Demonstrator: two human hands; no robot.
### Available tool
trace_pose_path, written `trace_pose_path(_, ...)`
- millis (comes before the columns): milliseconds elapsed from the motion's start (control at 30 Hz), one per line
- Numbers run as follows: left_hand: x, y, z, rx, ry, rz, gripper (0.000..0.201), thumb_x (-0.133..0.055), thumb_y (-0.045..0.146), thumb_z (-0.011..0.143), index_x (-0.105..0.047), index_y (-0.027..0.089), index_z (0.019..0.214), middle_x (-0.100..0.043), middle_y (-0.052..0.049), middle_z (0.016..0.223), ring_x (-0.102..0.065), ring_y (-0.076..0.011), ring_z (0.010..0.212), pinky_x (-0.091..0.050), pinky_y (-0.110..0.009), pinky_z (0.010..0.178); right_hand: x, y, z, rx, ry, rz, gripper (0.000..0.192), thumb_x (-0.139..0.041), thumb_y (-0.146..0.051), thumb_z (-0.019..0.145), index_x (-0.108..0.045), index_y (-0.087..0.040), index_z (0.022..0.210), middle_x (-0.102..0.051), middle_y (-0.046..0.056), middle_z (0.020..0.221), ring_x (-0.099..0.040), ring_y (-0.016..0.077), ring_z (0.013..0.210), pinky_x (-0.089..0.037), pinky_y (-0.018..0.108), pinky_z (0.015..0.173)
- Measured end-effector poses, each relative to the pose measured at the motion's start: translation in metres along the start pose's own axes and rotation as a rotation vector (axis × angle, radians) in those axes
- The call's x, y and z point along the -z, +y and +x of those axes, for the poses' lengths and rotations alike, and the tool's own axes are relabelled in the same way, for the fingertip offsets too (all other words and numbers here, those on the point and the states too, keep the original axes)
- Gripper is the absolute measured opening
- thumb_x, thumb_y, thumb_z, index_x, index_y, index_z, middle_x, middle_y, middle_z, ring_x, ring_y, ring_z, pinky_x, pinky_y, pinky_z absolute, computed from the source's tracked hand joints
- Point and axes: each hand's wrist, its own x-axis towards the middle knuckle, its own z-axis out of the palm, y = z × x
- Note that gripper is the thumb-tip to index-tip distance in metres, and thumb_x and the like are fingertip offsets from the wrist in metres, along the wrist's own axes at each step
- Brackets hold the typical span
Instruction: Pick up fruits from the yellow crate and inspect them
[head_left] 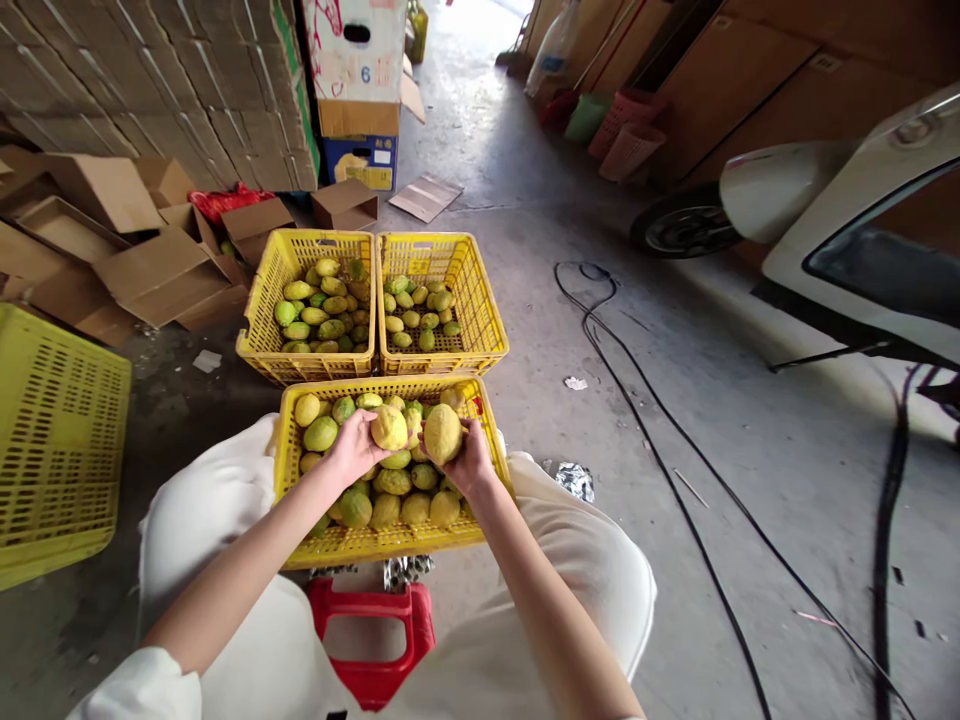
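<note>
Two fruits are up out of the near crate [285, 470], one in each hand, held side by side just above the heap. My left hand [352, 447] wraps a pale yellow fruit [389, 428] from below and behind, fingers curled closed around it. My right hand [469, 455] cups a second yellow fruit [442, 434] the same way, grip firm on it.

Near crate sits between my knees, well filled with yellow and green fruit. Two more yellow crates stand touching it on the far side: far left crate [259, 300] fuller, mostly green; far right crate [487, 310] holding fewer.

Judgement on handling: skins look thick but bruisable, so hold with the pads, not the nails, and roll each fruit to see its whole surface. Comparing both at once works if neither knocks the other. Keep them low over the heap so a slip drops short.

Red stool [371, 640] under me; black cables [675, 470] on the concrete to the right.
</note>
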Motion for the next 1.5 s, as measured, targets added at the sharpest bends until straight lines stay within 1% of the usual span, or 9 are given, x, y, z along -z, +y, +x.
trace_pose_path(233,0.001,0.013,-0.008,-0.081,-0.127,0.045,0.019,-0.057,0.026,0.099,-0.065,0.012,0.109,-0.071,-0.007,0.083,-0.071,-0.0191,0.070,-0.067,-0.040,0.080,-0.019,-0.009,-0.023,0.268,-0.101,0.200,0.031,-0.081,-0.041,0.077,-0.070,-0.025,0.102,-0.081,0.001,0.094,-0.078,0.0243,0.093,-0.067,0.043,0.088)
trace_pose_path(400,0.003,0.009,-0.012,-0.009,-0.207,0.063,0.025,-0.061,0.022,0.092,-0.064,0.011,0.115,-0.074,-0.011,0.090,-0.076,-0.0244,0.079,-0.067,-0.035,0.072,-0.023,-0.002,-0.022,0.174,-0.129,0.094,0.031,-0.080,-0.044,0.078,-0.069,-0.022,0.098,-0.081,0.003,0.093,-0.076,0.0196,0.073,-0.065,0.030,0.061)
trace_pose_path(567,-0.005,0.011,-0.017,0.010,-0.124,-0.067,0.040,-0.035,0.022,0.101,-0.060,0.009,0.129,-0.074,-0.016,0.096,-0.076,-0.0271,0.089,-0.066,-0.038,0.069,-0.028,0.002,-0.024,0.112,-0.163,0.082,0.038,-0.071,-0.048,0.080,-0.073,-0.020,0.106,-0.082,0.007,0.095,-0.079,0.0304,0.097,-0.067,0.043,0.081)
trace_pose_path(667,-0.010,0.017,-0.022,-0.011,-0.101,-0.107,0.035,-0.036,0.018,0.101,-0.060,0.010,0.125,-0.074,-0.014,0.094,-0.075,-0.0236,0.084,-0.066,-0.035,0.070,-0.031,-0.003,-0.026,0.113,-0.225,0.095,0.032,-0.071,-0.039,0.079,-0.073,-0.021,0.104,-0.082,0.009,0.105,-0.075,0.0327,0.114,-0.065,0.046,0.091)
trace_pose_path(800,-0.010,0.023,-0.025,-0.038,-0.134,-0.150,0.025,-0.042,0.025,0.104,-0.063,0.012,0.103,-0.070,-0.012,0.087,-0.071,-0.0176,0.072,-0.062,-0.024,0.062,-0.032,-0.006,-0.028,0.130,-0.225,0.125,0.025,-0.074,-0.037,0.082,-0.071,-0.021,0.101,-0.081,0.007,0.097,-0.078,0.0265,0.098,-0.067,0.040,0.088)
trace_pose_path(933,-0.006,0.021,-0.021,-0.082,-0.113,-0.065,0.020,-0.047,0.019,0.102,-0.065,0.010,0.101,-0.070,-0.010,0.086,-0.070,-0.0156,0.069,-0.061,-0.020,0.058,-0.029,-0.003,-0.028,0.082,-0.224,0.176,0.027,-0.074,-0.043,0.086,-0.070,-0.019,0.099,-0.079,0.006,0.089,-0.076,0.0211,0.079,-0.067,0.036,0.081)
trace_pose_path(1100,-0.006,0.017,-0.018,-0.067,-0.038,0.048,0.027,-0.049,0.025,0.102,-0.069,0.006,0.101,-0.072,-0.013,0.085,-0.069,-0.0189,0.064,-0.059,-0.026,0.052,-0.025,0.001,-0.027,-0.082,-0.124,0.122,0.026,-0.064,-0.040,0.088,-0.069,-0.019,0.103,-0.079,0.010,0.090,-0.078,0.0298,0.095,-0.067,0.049,0.086)
trace_pose_path(1233,-0.008,0.020,-0.019,-0.099,-0.005,-0.111,0.035,-0.036,0.024,0.104,-0.067,0.008,0.108,-0.075,-0.017,0.097,-0.076,-0.0264,0.085,-0.066,-0.036,0.068,-0.023,-0.001,-0.027,-0.079,-0.107,0.139,0.029,-0.059,-0.032,0.085,-0.067,-0.017,0.109,-0.080,0.014,0.096,-0.076,0.0341,0.106,-0.066,0.056,0.088)
trace_pose_path(1500,-0.002,0.022,-0.016,-0.186,-0.109,-0.233,0.031,-0.043,0.032,0.106,-0.066,0.011,0.104,-0.069,-0.010,0.084,-0.072,-0.0171,0.075,-0.065,-0.026,0.070,-0.025,-0.014,-0.035,0.027,-0.142,0.195,0.029,-0.070,-0.043,0.088,-0.065,-0.020,0.105,-0.079,0.008,0.086,-0.077,0.0220,0.078,-0.068,0.033,0.067)
